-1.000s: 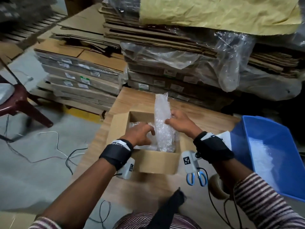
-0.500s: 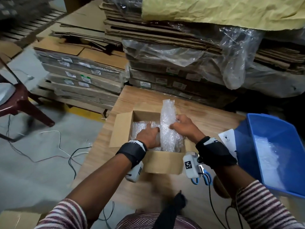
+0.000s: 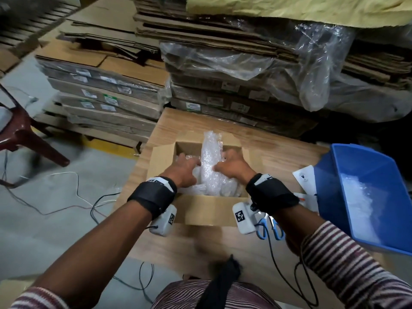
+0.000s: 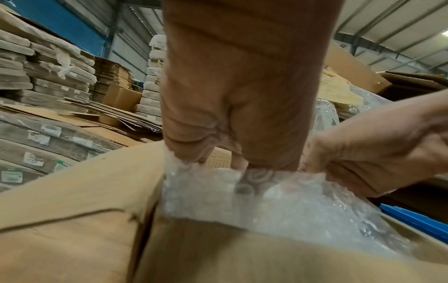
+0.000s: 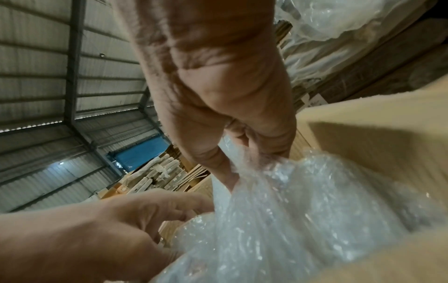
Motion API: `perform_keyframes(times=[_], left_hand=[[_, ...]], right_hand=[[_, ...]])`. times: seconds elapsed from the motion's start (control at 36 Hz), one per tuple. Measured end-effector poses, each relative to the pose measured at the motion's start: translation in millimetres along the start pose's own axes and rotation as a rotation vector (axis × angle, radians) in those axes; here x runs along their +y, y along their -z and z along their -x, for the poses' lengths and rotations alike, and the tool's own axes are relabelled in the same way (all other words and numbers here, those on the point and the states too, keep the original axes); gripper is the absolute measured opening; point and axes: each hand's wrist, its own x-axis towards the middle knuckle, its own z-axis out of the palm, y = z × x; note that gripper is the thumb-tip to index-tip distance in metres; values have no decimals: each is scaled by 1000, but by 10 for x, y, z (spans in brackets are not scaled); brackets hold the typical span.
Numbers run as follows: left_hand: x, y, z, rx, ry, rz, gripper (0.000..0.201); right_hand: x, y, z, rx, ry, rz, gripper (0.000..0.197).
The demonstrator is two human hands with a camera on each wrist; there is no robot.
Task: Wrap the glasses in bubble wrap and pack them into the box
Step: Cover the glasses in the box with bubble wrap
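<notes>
An open cardboard box (image 3: 209,210) stands on the wooden table (image 3: 200,246). A tall bubble-wrapped glass (image 3: 210,161) stands upright in it, its top above the rim. Other wrapped bundles (image 3: 189,158) lie to its left inside. My left hand (image 3: 185,172) is in the box against the bundle's left side, fingertips (image 4: 191,153) curled down into the wrap (image 4: 278,201). My right hand (image 3: 233,167) grips the bundle's right side, and its fingers (image 5: 242,159) pinch the wrap (image 5: 290,210). The glass itself is hidden by the wrap.
A blue bin (image 3: 334,175) holding bubble wrap sits at the table's right edge. Blue-handled scissors (image 3: 269,228) and a white card (image 3: 305,177) lie between the bin and the box. Stacks of flat cardboard (image 3: 223,85) rise behind the table. A red chair (image 3: 22,130) and cables (image 3: 66,192) are on the floor at left.
The wrapped glass has gone lower into the box, and both hands have gone down with it, still on its two sides.
</notes>
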Motion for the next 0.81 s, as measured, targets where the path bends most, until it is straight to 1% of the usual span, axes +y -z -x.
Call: perform_keyframes(times=[0.06, 0.11, 0.14, 0.22, 0.28, 0.33, 0.42, 0.5, 0.61, 0.72, 0.81], left_hand=[[-12, -4, 12, 20, -5, 4, 65], [-2, 15, 37, 48, -8, 7, 65], [7, 21, 48, 63, -9, -1, 63], [52, 9, 81, 105, -3, -49, 57], [101, -13, 102, 151, -4, -159, 51], [162, -32, 115, 198, -4, -334, 46], [227, -56, 116, 260, 7, -554, 39], [220, -44, 102, 303, -1, -687, 33], [121, 16, 110, 246, -14, -595, 33], [-20, -4, 114, 261, -73, -518, 34], [-119, -19, 113, 285, -120, -481, 36]], right_hand=[[15, -59, -49, -3, -28, 3, 19], [-24, -88, -38, -22, -52, 17, 10], [-43, -105, -35, -41, -61, 25, 9], [-89, -165, -58, -75, -82, 70, 23], [-117, -216, -74, -59, -73, 133, 19], [-138, -276, -73, -40, -63, 213, 15], [-151, -368, -79, -26, -67, 319, 21], [-146, -450, -75, -16, -86, 386, 29], [-110, -532, -68, 20, -85, 432, 45], [-83, -518, -71, 45, -85, 348, 71], [-47, -527, -31, 63, -75, 307, 84]])
